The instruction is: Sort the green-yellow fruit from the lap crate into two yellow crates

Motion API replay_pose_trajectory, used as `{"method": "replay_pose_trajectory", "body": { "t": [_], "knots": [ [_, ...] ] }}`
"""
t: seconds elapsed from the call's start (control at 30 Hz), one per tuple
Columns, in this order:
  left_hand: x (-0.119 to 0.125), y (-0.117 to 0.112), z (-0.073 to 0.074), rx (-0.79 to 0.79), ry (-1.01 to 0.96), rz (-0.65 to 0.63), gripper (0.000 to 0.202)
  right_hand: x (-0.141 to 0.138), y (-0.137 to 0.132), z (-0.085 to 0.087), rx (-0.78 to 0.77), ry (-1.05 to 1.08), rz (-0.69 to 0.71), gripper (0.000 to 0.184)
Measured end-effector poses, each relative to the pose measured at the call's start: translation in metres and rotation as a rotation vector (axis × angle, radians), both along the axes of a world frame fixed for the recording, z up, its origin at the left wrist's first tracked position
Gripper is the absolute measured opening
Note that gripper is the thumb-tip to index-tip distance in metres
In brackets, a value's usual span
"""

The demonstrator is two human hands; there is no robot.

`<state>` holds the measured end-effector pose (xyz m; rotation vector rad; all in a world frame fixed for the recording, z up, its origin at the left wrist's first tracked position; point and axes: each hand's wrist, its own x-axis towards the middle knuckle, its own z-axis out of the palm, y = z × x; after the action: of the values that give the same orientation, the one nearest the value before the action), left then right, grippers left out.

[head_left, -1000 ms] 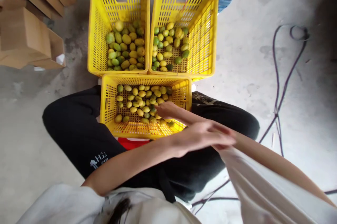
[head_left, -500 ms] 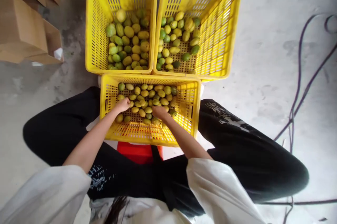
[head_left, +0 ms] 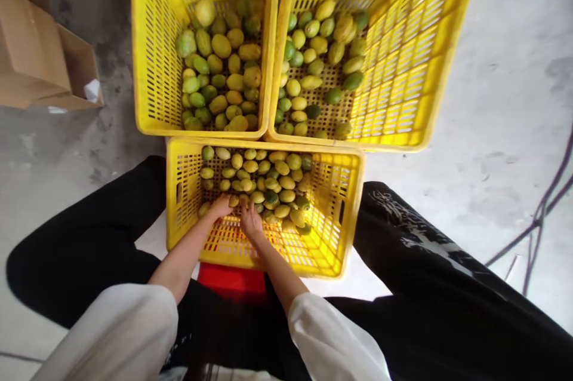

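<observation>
A yellow plastic crate (head_left: 340, 220) stands between my knees, partly filled with small yellow-green fruits (head_left: 268, 181). Both hands reach into its near left part. My left hand (head_left: 220, 206) rests on the fruits with its fingers curled over them. My right hand (head_left: 250, 220) lies right beside it, fingers down among the fruits. What either hand holds is hidden. Two more yellow crates stand behind: the left crate (head_left: 147, 70) holds larger fruits (head_left: 221, 67), and the right crate (head_left: 403, 70) holds a thinner layer of fruits (head_left: 313, 64).
Cardboard boxes (head_left: 40, 52) lie on the concrete floor at the left. A red object (head_left: 233, 279) shows under the near crate. Dark cables (head_left: 541, 214) trail across the floor at the right. My legs in black trousers (head_left: 89, 237) flank the crate.
My left hand came off my right arm and went into the near crate. Both hands have moved together at its near left. The view has shifted closer to the crates.
</observation>
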<state>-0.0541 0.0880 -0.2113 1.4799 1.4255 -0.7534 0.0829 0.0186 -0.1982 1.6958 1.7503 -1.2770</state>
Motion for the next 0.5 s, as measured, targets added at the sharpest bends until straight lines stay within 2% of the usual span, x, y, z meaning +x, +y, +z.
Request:
{"method": "replay_pose_trajectory", "body": {
  "t": [0.07, 0.17, 0.23, 0.3, 0.4, 0.5],
  "knots": [
    [-0.003, -0.001, -0.005, -0.069, 0.029, -0.05, 0.026, -0.006, 0.007, 0.0, -0.005, 0.001, 0.023, 0.069],
    [-0.006, -0.007, -0.006, -0.165, 0.044, -0.122, 0.021, -0.001, 0.027, -0.003, -0.025, 0.032, 0.104, 0.052],
    [-0.009, -0.012, -0.003, -0.166, 0.058, -0.168, 0.027, 0.007, 0.041, -0.007, -0.081, 0.051, 0.168, 0.047],
    [-0.015, -0.017, 0.004, -0.133, 0.096, -0.213, 0.042, 0.01, 0.05, -0.011, -0.119, 0.068, 0.216, 0.046],
    [-0.024, -0.02, 0.015, -0.117, 0.136, -0.272, 0.057, 0.002, 0.05, -0.017, -0.126, 0.068, 0.229, 0.047],
    [-0.026, -0.019, 0.019, -0.119, 0.142, -0.306, 0.06, -0.01, 0.043, -0.021, -0.114, 0.047, 0.25, 0.048]
  ]
}}
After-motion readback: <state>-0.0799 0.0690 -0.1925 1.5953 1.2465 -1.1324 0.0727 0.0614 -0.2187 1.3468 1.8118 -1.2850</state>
